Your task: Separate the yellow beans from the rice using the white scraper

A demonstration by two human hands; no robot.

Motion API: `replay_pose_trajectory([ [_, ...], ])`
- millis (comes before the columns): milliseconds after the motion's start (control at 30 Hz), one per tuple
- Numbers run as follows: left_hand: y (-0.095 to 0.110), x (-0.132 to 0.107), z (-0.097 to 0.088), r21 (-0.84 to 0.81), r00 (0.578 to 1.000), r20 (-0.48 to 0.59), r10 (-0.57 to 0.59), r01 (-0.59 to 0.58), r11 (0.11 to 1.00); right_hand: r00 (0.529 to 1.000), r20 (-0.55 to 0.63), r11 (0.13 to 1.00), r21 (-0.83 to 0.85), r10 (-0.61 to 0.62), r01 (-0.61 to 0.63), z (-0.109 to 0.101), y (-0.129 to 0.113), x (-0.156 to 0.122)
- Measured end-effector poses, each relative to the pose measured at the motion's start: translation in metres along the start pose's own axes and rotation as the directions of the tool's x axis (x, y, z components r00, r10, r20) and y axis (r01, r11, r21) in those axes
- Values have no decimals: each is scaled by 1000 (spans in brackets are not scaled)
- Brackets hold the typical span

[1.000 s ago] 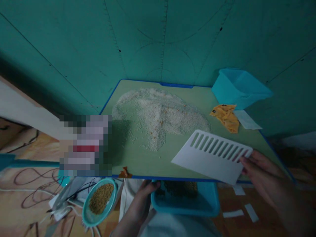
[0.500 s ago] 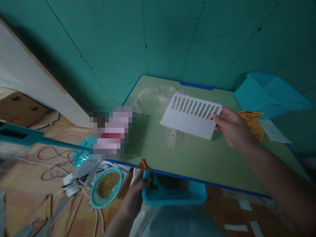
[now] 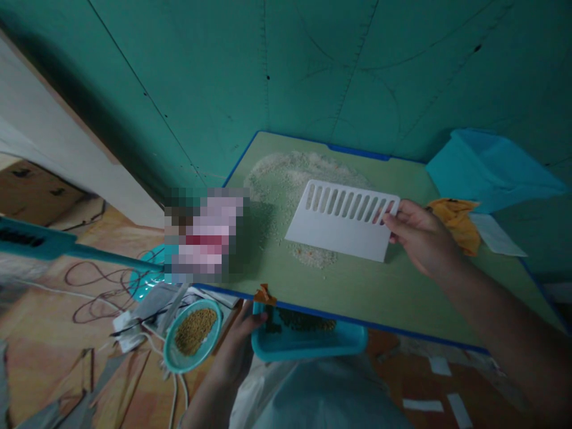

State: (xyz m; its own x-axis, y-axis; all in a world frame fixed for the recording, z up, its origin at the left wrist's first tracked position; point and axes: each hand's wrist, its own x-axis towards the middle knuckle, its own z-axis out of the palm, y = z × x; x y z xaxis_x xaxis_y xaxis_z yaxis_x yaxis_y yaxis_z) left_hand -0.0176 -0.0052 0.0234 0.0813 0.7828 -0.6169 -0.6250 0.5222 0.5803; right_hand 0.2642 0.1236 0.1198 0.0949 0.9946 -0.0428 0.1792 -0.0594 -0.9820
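My right hand (image 3: 422,238) pinches the right end of a flat white plastic scraper (image 3: 339,232) with a row of slots along its far edge. The scraper is tilted over pale, rice-like grains (image 3: 313,164) spread on the green tabletop (image 3: 379,298). A small heap of grains (image 3: 315,256) with a few orange bits shows at its near side; whatever lies under it is hidden. Below the table's front edge, my left hand (image 3: 241,333) grips the left end of a teal tray (image 3: 308,351). Dark and brownish grains (image 3: 308,322) lie in that tray, partly covered by the table edge.
A blue angular container (image 3: 487,170), an orange cloth (image 3: 460,223) and a white sheet (image 3: 498,234) are at the table's right. Something blurred out (image 3: 208,235) stands at its left. Lower left are a teal bowl of tan grains (image 3: 194,333) and cords (image 3: 96,286) on the floor.
The scraper in my right hand has moved slightly toward me, showing more grains behind it. My left hand and the tray have shifted a little left; the view has moved slightly too.
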Motion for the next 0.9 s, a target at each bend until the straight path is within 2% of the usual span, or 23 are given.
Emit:
replay_pose_trajectory([
  [133, 0, -2, -1, -21, 1000, 11, -20, 20, 1000, 998, 35, 999, 1, 46, -46, 4, 1, -6],
  [300, -1, -1, -5, -17, 1000, -7, -24, 24, 1000, 1000, 12, 999, 24, 22, -23, 5, 3, -10],
  [500, 2, 0, -2, -25, 997, 27, 70, -69, 997, 994, 78, 996, 26, 77, -80, 5, 3, -12],
  [667, 4, 0, -1, -41, 997, 40, 68, -67, 997, 995, 60, 995, 51, 80, -83, 7, 2, -16],
  [900, 4, 0, -1, -42, 997, 42, 63, -61, 997, 986, 143, 993, 61, 90, -100, 9, 4, -26],
])
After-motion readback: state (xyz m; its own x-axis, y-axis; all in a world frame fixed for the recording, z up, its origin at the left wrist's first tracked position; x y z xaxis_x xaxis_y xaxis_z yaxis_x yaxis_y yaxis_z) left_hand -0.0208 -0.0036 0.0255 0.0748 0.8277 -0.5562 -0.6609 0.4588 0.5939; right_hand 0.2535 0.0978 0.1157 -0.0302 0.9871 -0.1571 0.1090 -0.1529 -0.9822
